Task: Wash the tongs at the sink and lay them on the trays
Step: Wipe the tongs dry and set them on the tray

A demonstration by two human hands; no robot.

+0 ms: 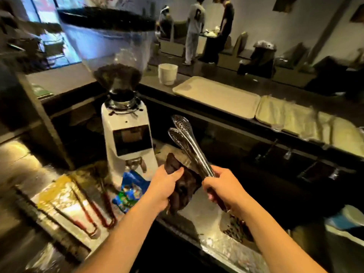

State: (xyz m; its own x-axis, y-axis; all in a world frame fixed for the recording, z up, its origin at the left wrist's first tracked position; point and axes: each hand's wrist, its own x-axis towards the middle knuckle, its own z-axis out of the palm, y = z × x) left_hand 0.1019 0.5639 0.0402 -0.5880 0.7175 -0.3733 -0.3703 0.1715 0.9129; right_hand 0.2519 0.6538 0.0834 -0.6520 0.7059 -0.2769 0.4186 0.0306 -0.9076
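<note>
My right hand (pixel 222 186) grips the dark handle end of a pair of steel tongs (pixel 186 140), whose perforated spoon tips point up and away over the counter. A dark brown cloth (pixel 182 186) is clutched in my left hand (pixel 164 186), just left of the tongs' shaft and touching it low down. Several beige trays (pixel 216 97) lie in a row on the raised dark counter behind. More tongs with red handles (pixel 92 213) lie on the steel counter at the lower left. The sink itself is not clearly visible.
A white coffee grinder (pixel 128 134) with a bean-filled hopper stands left of my hands. A blue packet (pixel 130 192) lies at its base. A white cup (pixel 167 73) sits on the raised counter. Two people stand at a table far behind. The view is motion-blurred.
</note>
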